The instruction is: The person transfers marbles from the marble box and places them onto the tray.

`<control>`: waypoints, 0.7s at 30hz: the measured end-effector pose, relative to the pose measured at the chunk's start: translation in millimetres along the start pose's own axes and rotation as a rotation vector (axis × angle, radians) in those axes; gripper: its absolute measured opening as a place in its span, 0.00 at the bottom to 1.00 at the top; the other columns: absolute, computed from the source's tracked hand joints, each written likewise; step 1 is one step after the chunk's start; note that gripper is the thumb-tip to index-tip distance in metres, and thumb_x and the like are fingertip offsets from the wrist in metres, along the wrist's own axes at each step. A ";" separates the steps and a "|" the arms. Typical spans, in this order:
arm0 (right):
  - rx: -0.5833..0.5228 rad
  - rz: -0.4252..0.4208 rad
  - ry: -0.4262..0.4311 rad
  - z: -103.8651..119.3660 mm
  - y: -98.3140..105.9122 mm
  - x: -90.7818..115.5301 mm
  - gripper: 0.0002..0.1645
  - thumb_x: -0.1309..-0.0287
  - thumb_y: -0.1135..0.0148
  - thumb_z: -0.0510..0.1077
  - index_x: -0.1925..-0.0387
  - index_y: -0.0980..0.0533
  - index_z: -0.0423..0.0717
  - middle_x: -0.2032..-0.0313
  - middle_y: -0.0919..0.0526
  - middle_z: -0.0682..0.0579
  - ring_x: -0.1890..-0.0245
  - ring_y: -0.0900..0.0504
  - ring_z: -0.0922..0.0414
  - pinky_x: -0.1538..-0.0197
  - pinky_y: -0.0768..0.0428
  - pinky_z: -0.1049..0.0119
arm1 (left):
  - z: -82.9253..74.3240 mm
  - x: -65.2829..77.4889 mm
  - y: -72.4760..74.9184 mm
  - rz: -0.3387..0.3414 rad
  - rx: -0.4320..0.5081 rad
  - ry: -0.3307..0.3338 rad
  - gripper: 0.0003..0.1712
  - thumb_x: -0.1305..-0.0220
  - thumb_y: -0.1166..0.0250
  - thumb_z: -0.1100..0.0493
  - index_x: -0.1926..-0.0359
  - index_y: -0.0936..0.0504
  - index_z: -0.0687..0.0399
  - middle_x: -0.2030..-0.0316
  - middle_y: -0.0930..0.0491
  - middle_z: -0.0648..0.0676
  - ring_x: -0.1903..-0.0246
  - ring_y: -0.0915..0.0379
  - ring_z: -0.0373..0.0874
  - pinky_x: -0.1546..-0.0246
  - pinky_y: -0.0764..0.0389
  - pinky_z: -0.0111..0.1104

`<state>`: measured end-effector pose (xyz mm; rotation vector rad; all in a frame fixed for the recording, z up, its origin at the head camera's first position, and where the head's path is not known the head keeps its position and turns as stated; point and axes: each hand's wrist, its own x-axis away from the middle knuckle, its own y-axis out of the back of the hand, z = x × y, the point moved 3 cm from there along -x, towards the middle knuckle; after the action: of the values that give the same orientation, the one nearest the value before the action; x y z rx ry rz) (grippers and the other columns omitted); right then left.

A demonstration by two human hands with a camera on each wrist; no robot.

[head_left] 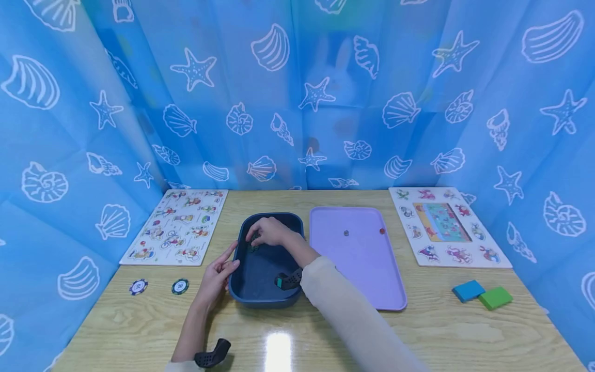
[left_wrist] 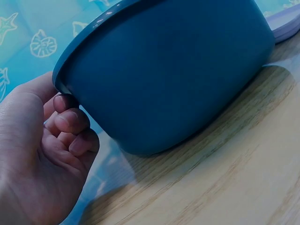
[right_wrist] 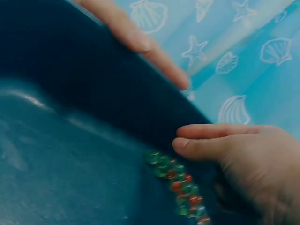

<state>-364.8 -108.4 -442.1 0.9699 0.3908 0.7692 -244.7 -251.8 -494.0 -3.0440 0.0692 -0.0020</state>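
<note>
A dark blue bin (head_left: 265, 276) stands on the table. My left hand (head_left: 218, 276) holds its left side at the rim, with several fingers (left_wrist: 72, 121) bent against the outside wall in the left wrist view. My right hand (head_left: 271, 231) reaches into the far left part of the bin. Its thumb and index finger are nearly straight and close together, and nothing shows between them in the right wrist view. Below it, green and red glass marbles (right_wrist: 183, 185) lie clustered along the wall. The other right fingers are hidden in shadow.
A purple tray (head_left: 355, 268) to the right bears a grey marble (head_left: 346, 233) and an orange marble (head_left: 382, 231). Two picture puzzle boards (head_left: 215, 206) flank them. Two poker chips (head_left: 180, 286) lie left; a blue block (head_left: 468, 291) and green block (head_left: 495, 298) lie right.
</note>
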 end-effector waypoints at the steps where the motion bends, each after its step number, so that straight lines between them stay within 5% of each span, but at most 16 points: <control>1: 0.029 0.005 0.002 -0.4 -2.6 -1.3 0.10 0.48 0.38 0.48 0.62 0.19 0.58 0.71 0.19 0.58 0.77 0.27 0.63 0.69 0.29 0.73 | -0.3 -0.2 0.4 0.003 -0.001 -0.007 0.30 0.36 0.46 0.59 0.34 0.41 0.48 0.86 0.36 0.44 0.91 0.45 0.35 0.88 0.42 0.26; 9: 0.076 0.023 -0.038 -10.0 -20.6 -5.5 0.09 0.52 0.35 0.49 0.64 0.19 0.58 0.63 0.20 0.62 0.68 0.24 0.66 0.62 0.28 0.73 | -0.5 -2.0 -0.1 0.004 -0.025 -0.030 0.30 0.38 0.43 0.59 0.35 0.39 0.48 0.87 0.39 0.42 0.92 0.48 0.33 0.89 0.43 0.25; 12: 0.070 0.016 -0.035 -10.3 -18.7 -4.5 0.08 0.52 0.35 0.50 0.66 0.19 0.59 0.65 0.20 0.63 0.69 0.25 0.67 0.63 0.28 0.73 | -5.9 0.2 -3.5 0.002 -0.041 -0.004 0.30 0.38 0.44 0.59 0.35 0.40 0.48 0.86 0.32 0.44 0.88 0.37 0.33 0.83 0.34 0.24; 15: 0.023 0.006 -0.013 -7.6 -8.8 -0.8 0.07 0.51 0.35 0.51 0.67 0.19 0.59 0.72 0.21 0.61 0.76 0.28 0.64 0.68 0.30 0.73 | -12.9 3.9 -6.2 -0.015 -0.069 0.005 0.30 0.38 0.44 0.60 0.35 0.40 0.50 0.78 0.21 0.56 0.72 0.22 0.40 0.68 0.25 0.25; 17: -0.029 -0.010 0.005 -5.3 1.7 3.7 0.08 0.50 0.36 0.50 0.66 0.20 0.58 0.76 0.23 0.60 0.79 0.29 0.61 0.71 0.31 0.73 | -16.5 5.9 -6.7 -0.026 -0.095 -0.002 0.30 0.38 0.44 0.60 0.35 0.39 0.50 0.71 0.20 0.66 0.62 0.21 0.46 0.61 0.25 0.27; 21: -0.097 -0.083 0.031 -6.5 29.1 20.1 0.10 0.48 0.38 0.51 0.63 0.20 0.55 0.85 0.33 0.59 0.85 0.36 0.58 0.77 0.37 0.71 | -20.1 7.9 -6.3 -0.051 -0.133 -0.020 0.29 0.38 0.44 0.61 0.36 0.38 0.50 0.77 0.22 0.68 0.68 0.20 0.47 0.60 0.25 0.27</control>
<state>-367.0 -80.0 -420.1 0.8466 0.4144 0.7215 -236.7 -247.8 -473.4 -3.1776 -0.0110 0.0308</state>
